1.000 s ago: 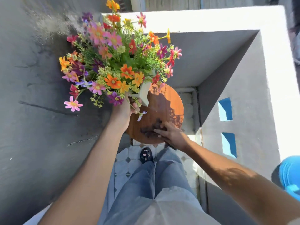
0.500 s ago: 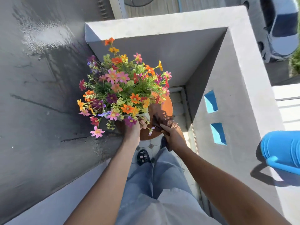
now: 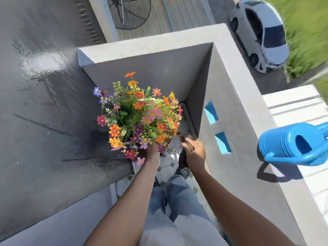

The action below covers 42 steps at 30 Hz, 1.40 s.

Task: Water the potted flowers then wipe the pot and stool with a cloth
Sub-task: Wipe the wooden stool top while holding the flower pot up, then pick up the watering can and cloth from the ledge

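So, looking straight down at a narrow tiled floor (image 3: 168, 167) tucked between grey concrete walls. The flowers (image 3: 138, 116) are a big mixed bunch, orange, pink, purple, red and yellow with lots of green, and they cover nearly everything under them. The pot is basically hidden by the blooms, only a sliver of white shows near the lower edge, so I can't say much about it. A small bit of the brown wooden stool (image 3: 169, 138) peeks out at the right side of the bouquet, right under the flowers.

The left hand (image 3: 152, 153) reaches in under the near edge of the bunch and seems to be gripping the pot down there, but the fingers are buried in petals so I can't tell for sure how it's holding. The right hand (image 3: 194, 153) is just right of the flowers, next to the stool's edge, fingers curled around a dark cloth (image 3: 182, 158) that hangs down below the palm.

Jeans-clad legs (image 3: 175, 196) and a dark shoe (image 3: 184, 172) show below the hands.

On top of the right-hand wall (image 3: 236, 121) sits a blue watering can (image 3: 287, 142), well apart from the flowers, throwing a shadow on the ledge. That wall has 2 blue-lined openings (image 3: 211, 112). Further out, a white car (image 3: 262, 34) is parked beside some grass, a bit blurry.
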Available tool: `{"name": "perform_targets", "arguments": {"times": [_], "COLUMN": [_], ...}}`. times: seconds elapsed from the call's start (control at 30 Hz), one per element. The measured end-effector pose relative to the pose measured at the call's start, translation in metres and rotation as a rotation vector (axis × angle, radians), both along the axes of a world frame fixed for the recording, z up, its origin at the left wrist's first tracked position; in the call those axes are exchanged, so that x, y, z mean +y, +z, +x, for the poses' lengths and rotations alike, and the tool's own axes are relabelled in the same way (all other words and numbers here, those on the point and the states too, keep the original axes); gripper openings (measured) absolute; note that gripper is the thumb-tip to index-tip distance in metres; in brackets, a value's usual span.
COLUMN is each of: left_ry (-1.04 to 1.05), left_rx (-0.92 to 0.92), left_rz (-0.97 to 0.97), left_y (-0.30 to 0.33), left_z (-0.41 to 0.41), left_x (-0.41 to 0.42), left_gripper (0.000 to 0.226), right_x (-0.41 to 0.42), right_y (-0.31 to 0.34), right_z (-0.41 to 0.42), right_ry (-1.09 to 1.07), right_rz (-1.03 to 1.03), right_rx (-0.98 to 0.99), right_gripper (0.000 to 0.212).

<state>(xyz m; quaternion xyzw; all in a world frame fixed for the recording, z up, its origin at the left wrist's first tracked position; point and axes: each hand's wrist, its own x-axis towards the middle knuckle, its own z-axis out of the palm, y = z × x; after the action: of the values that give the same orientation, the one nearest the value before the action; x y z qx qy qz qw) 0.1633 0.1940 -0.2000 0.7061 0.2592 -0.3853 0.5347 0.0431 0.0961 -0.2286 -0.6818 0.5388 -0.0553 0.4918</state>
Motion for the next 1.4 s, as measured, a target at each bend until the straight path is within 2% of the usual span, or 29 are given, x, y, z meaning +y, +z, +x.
{"name": "perform_targets", "arguments": {"times": [0.03, 0.13, 0.23, 0.37, 0.47, 0.53, 0.57, 0.63, 0.73, 0.83, 0.93, 1.03, 1.1, 1.17, 1.3, 1.4], "left_ry": [-0.019, 0.124, 0.047, -0.207, -0.550, -0.683, -0.686, -0.591, -0.474, -0.486, -0.507, -0.513, -0.429, -0.307, -0.099, -0.033], "left_rx": [-0.025, -0.049, -0.082, -0.079, -0.086, -0.195, -0.266, -0.341, -0.322, -0.259, -0.172, 0.081, 0.294, 0.424, 0.507, 0.491], "left_rz": [0.027, -0.052, -0.038, 0.063, 0.113, 0.080, 0.041, -0.095, -0.305, -0.488, -0.557, -0.627, -0.701, -0.745, -0.772, -0.780], "left_y": [-0.002, -0.003, 0.001, 0.013, 0.034, 0.054, 0.067, 0.102, 0.161, 0.205, 0.226, 0.227, 0.219, 0.207, 0.191, 0.180], "left_z": [-0.001, -0.004, -0.011, -0.034, -0.063, -0.079, -0.087, -0.104, -0.133, -0.170, -0.217, -0.264, -0.286, -0.297, -0.306, -0.309], "left_x": [-0.002, -0.003, -0.001, -0.009, -0.026, -0.048, -0.061, -0.091, -0.131, -0.167, -0.203, -0.236, -0.255, -0.274, -0.299, -0.307], "left_gripper": [0.035, 0.028, 0.025, 0.033, 0.031, 0.033, 0.032, 0.027, 0.020, 0.014, 0.013, 0.016, 0.024, 0.028, 0.036, 0.039], "right_x": [0.000, -0.001, -0.005, -0.023, -0.043, -0.059, -0.068, -0.086, -0.117, -0.153, -0.184, -0.202, -0.208, -0.210, -0.212, -0.212], "right_y": [0.003, 0.016, 0.032, 0.059, 0.095, 0.127, 0.143, 0.177, 0.218, 0.244, 0.257, 0.258, 0.258, 0.257, 0.252, 0.252], "right_z": [-0.005, -0.017, -0.027, -0.039, -0.050, -0.063, -0.071, -0.092, -0.129, -0.172, -0.216, -0.254, -0.274, -0.290, -0.308, -0.311], "right_ry": [-0.018, -0.063, -0.097, -0.122, -0.155, -0.148, -0.139, -0.145, -0.213, -0.316, -0.425, -0.507, -0.541, -0.556, -0.550, -0.534], "right_rz": [-0.006, 0.012, 0.013, -0.081, -0.092, -0.136, -0.177, -0.268, -0.374, -0.471, -0.505, -0.547, -0.557, -0.544, -0.532, -0.522], "right_rx": [-0.018, -0.069, -0.109, -0.152, -0.238, -0.331, -0.370, -0.420, -0.469, -0.489, -0.487, -0.447, -0.428, -0.432, -0.432, -0.442], "right_gripper": [0.035, 0.034, 0.035, 0.037, 0.034, 0.034, 0.034, 0.034, 0.033, 0.031, 0.030, 0.028, 0.029, 0.031, 0.032, 0.030]}}
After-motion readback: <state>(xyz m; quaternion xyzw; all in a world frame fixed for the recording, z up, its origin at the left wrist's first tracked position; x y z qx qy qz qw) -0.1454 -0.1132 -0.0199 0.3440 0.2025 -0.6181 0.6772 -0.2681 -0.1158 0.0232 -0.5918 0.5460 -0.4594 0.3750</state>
